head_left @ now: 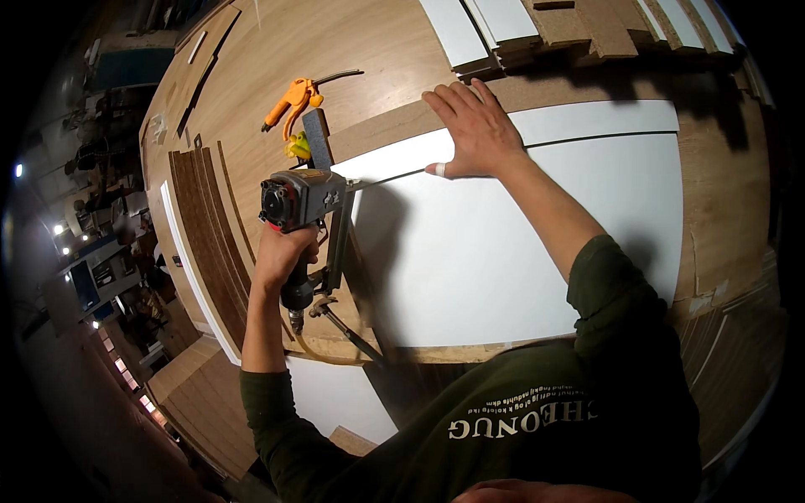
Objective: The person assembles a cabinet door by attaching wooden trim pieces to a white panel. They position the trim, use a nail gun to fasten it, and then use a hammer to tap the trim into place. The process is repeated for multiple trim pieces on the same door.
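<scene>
My left hand (283, 258) is wrapped round the handle of a dark grey nail gun (312, 199). Its nose meets or nearly meets the left end of the seam between a narrow white strip (595, 121) and a large white panel (520, 260); exact contact cannot be made out. My right hand (476, 132), fingers spread and a white band on one finger, presses flat across the strip and the panel's edge. Below the nail gun lies a hammer (348, 331), partly hidden. A yellowish air hose (323, 359) runs from the gun's handle.
An orange air blow gun (292, 105) and a dark block (317, 138) lie beyond the nail gun. Brown strips (210, 218) line the wooden workbench (369, 59) on the left. White boards (503, 21) and brown boards (604, 29) are stacked at the far right.
</scene>
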Available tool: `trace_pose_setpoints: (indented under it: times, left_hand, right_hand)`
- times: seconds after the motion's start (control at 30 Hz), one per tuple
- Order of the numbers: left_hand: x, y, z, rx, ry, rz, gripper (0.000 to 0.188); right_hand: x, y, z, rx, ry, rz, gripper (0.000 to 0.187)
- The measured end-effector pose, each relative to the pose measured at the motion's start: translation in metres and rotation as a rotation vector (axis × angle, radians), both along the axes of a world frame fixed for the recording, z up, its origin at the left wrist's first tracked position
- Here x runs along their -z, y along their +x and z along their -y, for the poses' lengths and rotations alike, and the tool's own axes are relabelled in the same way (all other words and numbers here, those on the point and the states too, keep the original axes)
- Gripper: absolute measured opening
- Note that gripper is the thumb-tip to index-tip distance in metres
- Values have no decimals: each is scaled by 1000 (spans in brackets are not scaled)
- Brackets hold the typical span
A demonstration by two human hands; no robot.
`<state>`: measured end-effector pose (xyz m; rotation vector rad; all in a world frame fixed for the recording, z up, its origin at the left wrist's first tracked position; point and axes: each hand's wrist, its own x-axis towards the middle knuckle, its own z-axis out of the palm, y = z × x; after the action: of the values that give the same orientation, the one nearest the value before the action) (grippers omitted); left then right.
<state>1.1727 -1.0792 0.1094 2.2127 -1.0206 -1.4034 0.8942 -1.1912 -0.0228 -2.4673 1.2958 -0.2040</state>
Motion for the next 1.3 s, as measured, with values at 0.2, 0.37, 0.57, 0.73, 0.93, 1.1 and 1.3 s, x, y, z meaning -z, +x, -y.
trace_pose_setpoints:
  times: [0.2, 0.37, 0.57, 0.73, 0.93, 1.1, 1.3]
  left_hand:
    - [-5, -3, 4, 47, 11, 16, 12]
    - [1, 18, -12, 123, -87, -19, 12]
    - [-46, -49, -12, 115, -198, 15, 14]
    - [-68, -118, 5, 253, -170, -29, 14]
    - [-52, -227, 59, 478, -165, -125, 16]
    - [-30, -306, 104, 583, -167, -189, 16]
    - [-6, -379, 145, 734, -120, -126, 13]
  right_hand:
    - [8, -2, 0, 10, -76, 53, 97]
    - [25, -7, 2, -12, -3, 353, 98]
    - [18, -120, -11, 486, -405, 460, 79]
    - [16, -272, -24, 1296, -110, 270, 26]
    - [15, -279, -15, 1412, 17, 349, 14]
    - [35, -281, -13, 1390, -71, 316, 14]
    - [30, -288, -9, 1404, 20, 281, 23]
